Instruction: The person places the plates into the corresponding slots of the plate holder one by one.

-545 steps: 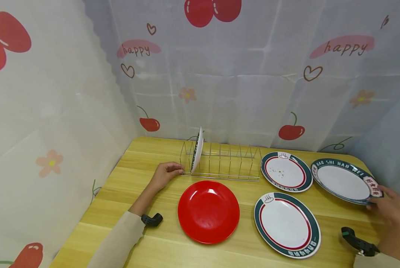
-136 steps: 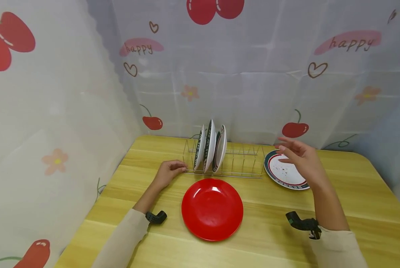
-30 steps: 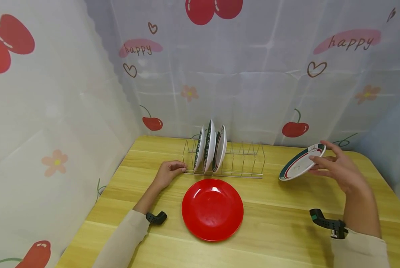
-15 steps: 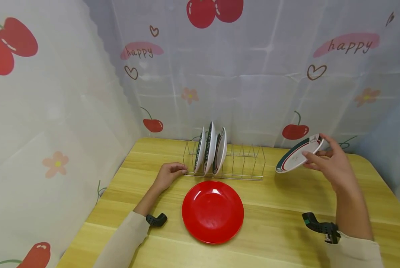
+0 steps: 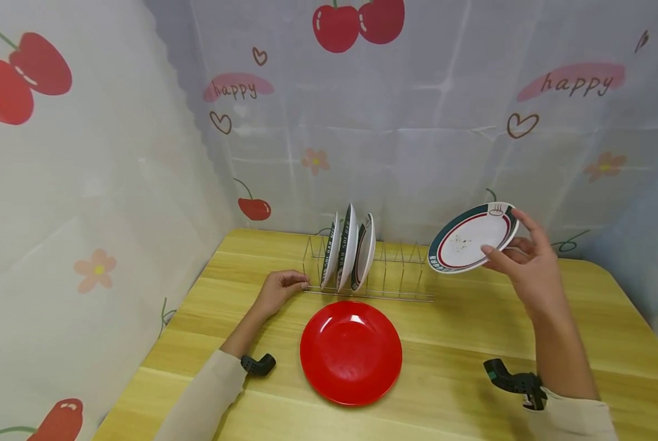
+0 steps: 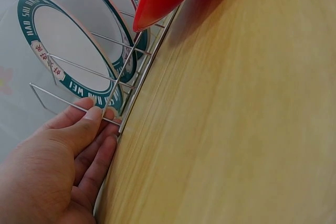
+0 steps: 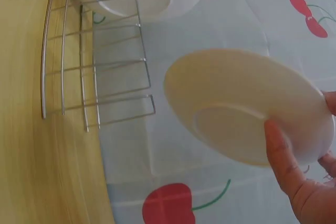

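My left hand [image 5: 278, 291] pinches the left end of the wire plate rack [image 5: 397, 299]; the left wrist view shows thumb and fingers on its end wire. Three white plates with green rims stand on edge in the rack's left part: one [image 5: 330, 254], a taller one [image 5: 348, 248] and a third [image 5: 365, 254]. My right hand [image 5: 532, 269] grips another white plate [image 5: 472, 239] by its right edge, thumb on the face, fingers behind. This plate is tilted, raised over the table right of the rack, with specks on its face. Its pale underside [image 7: 231, 114] shows in the right wrist view.
A red plate [image 5: 351, 352] lies flat right in front of the rack. The wooden table [image 5: 444, 380] meets a cherry-print cloth [image 5: 395, 153] at the back and a similar one on the left.
Since the earliest frame, two plates have joined the first in the rack. My right hand has lifted the speckled plate off the table and carried it up and left. My left hand keeps its hold.
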The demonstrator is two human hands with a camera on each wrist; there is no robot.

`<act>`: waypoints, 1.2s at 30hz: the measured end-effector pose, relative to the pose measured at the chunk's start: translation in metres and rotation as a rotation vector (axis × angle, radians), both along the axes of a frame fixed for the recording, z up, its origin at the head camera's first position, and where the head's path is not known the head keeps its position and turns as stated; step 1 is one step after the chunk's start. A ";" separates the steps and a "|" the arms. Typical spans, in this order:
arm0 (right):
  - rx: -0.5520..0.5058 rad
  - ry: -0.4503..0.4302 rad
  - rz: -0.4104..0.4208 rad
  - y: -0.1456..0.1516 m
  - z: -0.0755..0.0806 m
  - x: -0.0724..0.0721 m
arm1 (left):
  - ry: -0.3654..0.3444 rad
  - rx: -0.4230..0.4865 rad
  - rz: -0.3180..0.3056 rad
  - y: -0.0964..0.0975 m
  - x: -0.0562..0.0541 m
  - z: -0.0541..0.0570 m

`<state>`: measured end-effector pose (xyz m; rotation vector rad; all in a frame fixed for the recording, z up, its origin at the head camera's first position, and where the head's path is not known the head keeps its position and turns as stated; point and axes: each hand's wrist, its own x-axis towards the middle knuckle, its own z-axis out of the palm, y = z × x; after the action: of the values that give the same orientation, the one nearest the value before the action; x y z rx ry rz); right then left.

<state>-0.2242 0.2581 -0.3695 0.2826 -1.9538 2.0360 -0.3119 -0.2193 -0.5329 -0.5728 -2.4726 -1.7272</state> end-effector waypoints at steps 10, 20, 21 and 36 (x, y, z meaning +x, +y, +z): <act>0.027 0.020 0.155 -0.031 -0.009 -0.002 | -0.002 0.027 -0.009 -0.007 0.002 -0.007; 0.116 -0.044 0.231 -0.068 -0.018 -0.007 | 0.037 0.030 0.038 -0.011 0.002 -0.005; 0.122 -0.045 0.234 -0.071 -0.019 -0.007 | 0.038 0.029 0.041 -0.011 0.001 -0.005; 0.372 -0.054 0.222 -0.095 0.000 -0.020 | 0.019 0.025 0.016 -0.004 -0.006 -0.003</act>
<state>-0.2440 0.1626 -0.3699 0.5541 -2.4262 1.8036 -0.3180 -0.2229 -0.5357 -0.5627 -2.4320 -1.7358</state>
